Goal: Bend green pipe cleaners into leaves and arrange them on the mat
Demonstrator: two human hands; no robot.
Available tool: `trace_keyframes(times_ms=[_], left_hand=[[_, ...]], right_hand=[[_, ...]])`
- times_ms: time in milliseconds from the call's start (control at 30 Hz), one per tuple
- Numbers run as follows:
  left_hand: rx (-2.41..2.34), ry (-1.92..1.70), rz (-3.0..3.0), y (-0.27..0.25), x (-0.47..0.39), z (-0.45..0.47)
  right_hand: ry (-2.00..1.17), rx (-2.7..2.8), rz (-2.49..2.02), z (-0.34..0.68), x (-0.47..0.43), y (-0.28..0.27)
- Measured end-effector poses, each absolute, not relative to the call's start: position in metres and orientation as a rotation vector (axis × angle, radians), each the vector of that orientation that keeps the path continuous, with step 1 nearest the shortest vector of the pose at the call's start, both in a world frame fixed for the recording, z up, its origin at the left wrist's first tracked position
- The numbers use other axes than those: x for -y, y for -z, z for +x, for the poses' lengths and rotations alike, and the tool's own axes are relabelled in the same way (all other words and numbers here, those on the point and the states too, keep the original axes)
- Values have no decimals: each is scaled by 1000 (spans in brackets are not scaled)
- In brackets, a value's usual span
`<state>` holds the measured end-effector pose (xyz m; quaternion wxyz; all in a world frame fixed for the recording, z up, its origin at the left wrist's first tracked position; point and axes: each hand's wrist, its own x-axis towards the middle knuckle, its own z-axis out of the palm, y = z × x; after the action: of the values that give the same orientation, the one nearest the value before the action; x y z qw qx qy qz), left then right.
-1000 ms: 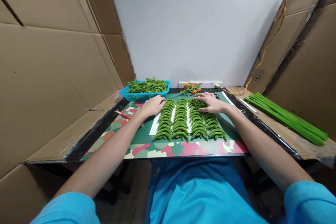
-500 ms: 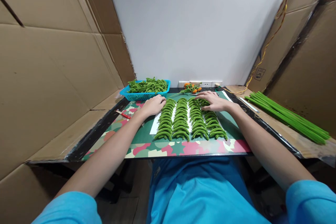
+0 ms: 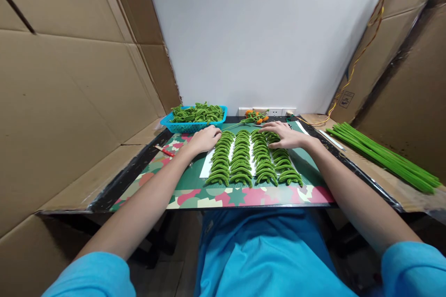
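Observation:
Curved, fuzzy green pipe-cleaner pieces [image 3: 241, 153] lie in several neat columns on a sheet of white paper [image 3: 206, 167]. At the far end of the leftmost column rests my left hand [image 3: 206, 139], its fingers loosely bent and laid down by the pieces; the fingertips are partly hidden. My right hand [image 3: 285, 135] lies over the far end of the two right-hand columns, fingers spread and touching the pieces. Neither hand lifts anything.
A blue basket [image 3: 191, 126] heaped with green pieces stands at the back left. Orange flowers [image 3: 257, 116] lie behind the columns. A red-handled tool [image 3: 165, 151] is on the patterned mat [image 3: 209, 198]. Long green stems [image 3: 383, 157] lie right; cardboard walls [image 3: 76, 79] flank the table.
Both hands stay in the same place over the pieces. The view has shifted very slightly; nothing was picked up or let go.

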<state>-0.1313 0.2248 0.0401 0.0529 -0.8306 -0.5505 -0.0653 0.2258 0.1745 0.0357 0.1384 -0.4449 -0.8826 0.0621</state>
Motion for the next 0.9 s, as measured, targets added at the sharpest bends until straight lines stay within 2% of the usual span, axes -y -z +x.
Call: trace_keyframes(times_ms=[267, 500, 767, 900], left_hand=[[1679, 206, -2524, -40, -224, -131], [1689, 209, -2516, -43, -223, -130], [1677, 180, -2529, -45, -226, -131], [1670, 171, -2533, -46, -226, -132]], right_hand=[[-225, 2422, -1253, 230, -177, -38], [-97, 2106, -1550, 249, -186, -38], [-280, 2170, -1669, 252, -182, -39], [-272, 2213, -1666, 251, -182, -43]])
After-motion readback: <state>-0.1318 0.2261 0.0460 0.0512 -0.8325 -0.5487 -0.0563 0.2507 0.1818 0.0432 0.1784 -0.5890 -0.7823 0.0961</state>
